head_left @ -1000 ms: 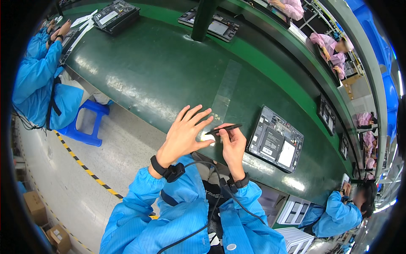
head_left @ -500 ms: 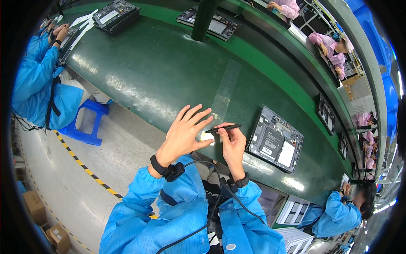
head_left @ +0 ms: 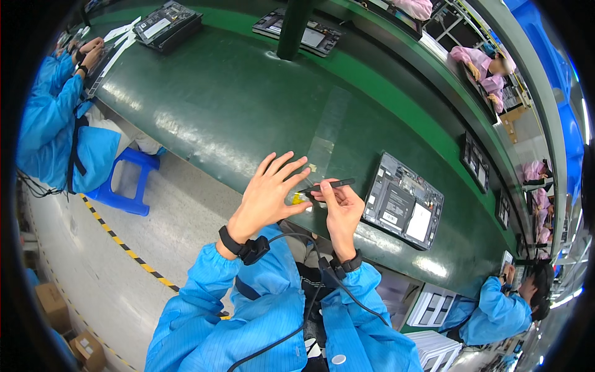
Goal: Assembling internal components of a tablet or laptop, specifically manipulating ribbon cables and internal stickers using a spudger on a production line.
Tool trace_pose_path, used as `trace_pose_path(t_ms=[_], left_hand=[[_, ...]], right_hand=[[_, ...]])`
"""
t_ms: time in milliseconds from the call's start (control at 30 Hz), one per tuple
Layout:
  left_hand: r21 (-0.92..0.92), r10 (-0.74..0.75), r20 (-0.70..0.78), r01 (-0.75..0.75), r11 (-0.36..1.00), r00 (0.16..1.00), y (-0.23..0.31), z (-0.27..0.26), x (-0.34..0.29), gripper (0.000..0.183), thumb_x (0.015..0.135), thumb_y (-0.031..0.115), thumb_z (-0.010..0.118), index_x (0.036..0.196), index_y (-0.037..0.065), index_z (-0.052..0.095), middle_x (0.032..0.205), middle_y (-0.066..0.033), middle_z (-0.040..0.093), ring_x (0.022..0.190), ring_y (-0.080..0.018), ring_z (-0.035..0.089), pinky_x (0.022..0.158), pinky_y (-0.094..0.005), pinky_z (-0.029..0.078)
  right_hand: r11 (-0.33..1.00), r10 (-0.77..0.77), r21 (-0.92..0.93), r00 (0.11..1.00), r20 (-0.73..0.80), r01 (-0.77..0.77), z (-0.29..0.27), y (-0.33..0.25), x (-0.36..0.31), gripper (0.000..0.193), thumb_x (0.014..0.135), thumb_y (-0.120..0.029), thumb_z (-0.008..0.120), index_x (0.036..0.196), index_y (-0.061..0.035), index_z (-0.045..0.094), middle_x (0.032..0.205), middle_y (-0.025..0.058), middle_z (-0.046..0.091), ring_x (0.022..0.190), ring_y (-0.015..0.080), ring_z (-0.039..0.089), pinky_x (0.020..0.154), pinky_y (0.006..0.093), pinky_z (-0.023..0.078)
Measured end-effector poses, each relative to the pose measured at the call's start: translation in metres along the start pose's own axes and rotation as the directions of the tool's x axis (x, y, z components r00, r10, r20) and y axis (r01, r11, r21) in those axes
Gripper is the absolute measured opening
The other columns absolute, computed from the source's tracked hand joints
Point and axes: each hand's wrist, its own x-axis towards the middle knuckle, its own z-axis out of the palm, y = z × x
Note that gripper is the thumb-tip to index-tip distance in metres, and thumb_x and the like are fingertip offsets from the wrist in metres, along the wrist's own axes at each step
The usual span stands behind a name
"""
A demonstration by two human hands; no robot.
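My left hand [head_left: 263, 195] is held over the near edge of the green bench [head_left: 242, 149], fingers spread and palm down, gripping nothing. In my right hand [head_left: 342, 208] is a slim black pair of tweezers [head_left: 339, 183], pinched between thumb and fingers. Its tip points left toward a small yellow piece [head_left: 298, 199] by my left thumb. What that piece is cannot be made out, and whether the tip touches it is unclear. To the right of my right hand lies an opened laptop base [head_left: 403, 201], with its battery and circuit board showing.
A green post [head_left: 292, 31] rises from the bench beside another opened laptop base [head_left: 313, 38]. More bases are stacked [head_left: 166, 26] at far left. Co-workers in blue sit left [head_left: 56, 124] and right [head_left: 499, 313]. A blue stool [head_left: 127, 180] stands at left.
The tweezers have tilted slightly in my right hand, which has shifted a little. Beside my left thumb, yellow shows where a bright white patch was. My left hand stays nearly still.
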Motion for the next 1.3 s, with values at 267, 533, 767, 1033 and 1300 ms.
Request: trace_pose_path(t_ms=[267,533,767,1033,1300], left_hand=[[-0.011,-0.001,0.013,0.001,1.0,1.0,0.001,-0.005,-0.001,0.064,0.077,0.041,0.082,0.13,0.011,0.066,0.151,-0.0054,0.052,0.144,-0.0306,0.041,0.122,-0.0513,0.028],[-0.081,0.01,0.101,-0.001,0.997,0.995,0.002,-0.008,0.01,0.087,0.074,0.047,0.083,0.146,0.009,0.051,0.152,-0.014,0.047,0.144,-0.0349,0.038,0.121,-0.0532,0.027],[-0.375,-0.072,0.056,0.087,0.923,0.996,0.044,-0.029,0.027,0.067,0.085,0.012,0.071,0.147,0.002,0.047,0.149,-0.0196,0.047,0.139,-0.0383,0.044,0.117,-0.046,0.034],[-0.368,0.708,0.297,-0.607,0.704,0.641,0.114,0.054,0.162,0.056,0.088,0.027,0.071,0.139,0.009,0.057,0.147,-0.0122,0.053,0.135,-0.0354,0.048,0.114,-0.048,0.037],[-0.372,0.841,0.401,-0.774,0.512,0.364,0.123,0.104,0.183,0.072,0.086,0.054,0.068,0.146,0.017,0.055,0.155,-0.0128,0.047,0.145,-0.0359,0.041,0.122,-0.0566,0.025]], right_hand=[[0.999,-0.031,0.035,0.999,-0.006,0.032,0.004,-0.004,-0.004,0.017,0.098,-0.007,0.069,0.107,0.0076,0.068,0.095,0.0146,0.075,0.082,0.0193,0.074,0.077,0.0296,0.06],[0.989,-0.098,0.075,0.947,-0.307,0.127,-0.032,-0.051,-0.023,0.017,0.099,-0.007,0.067,0.108,0.0077,0.067,0.092,0.0154,0.074,0.079,0.0222,0.074,0.073,0.0308,0.06],[0.96,-0.207,-0.069,0.517,-0.831,0.272,-0.159,-0.068,-0.055,0.024,0.099,-0.019,0.069,0.105,0.0041,0.069,0.089,0.0092,0.073,0.072,0.0179,0.073,0.056,0.0232,0.051],[0.98,-0.085,-0.008,0.384,-0.919,0.199,-0.169,-0.043,-0.041,0.028,0.098,-0.021,0.072,0.102,0.0068,0.069,0.084,0.0094,0.072,0.06,0.0144,0.069,0.044,0.0209,0.038],[0.97,0.004,0.081,0.317,-0.948,0.231,-0.161,-0.039,-0.031,0.026,0.099,-0.017,0.069,0.106,0.0082,0.067,0.086,0.0116,0.073,0.053,0.0115,0.062,0.044,0.0214,0.04]])
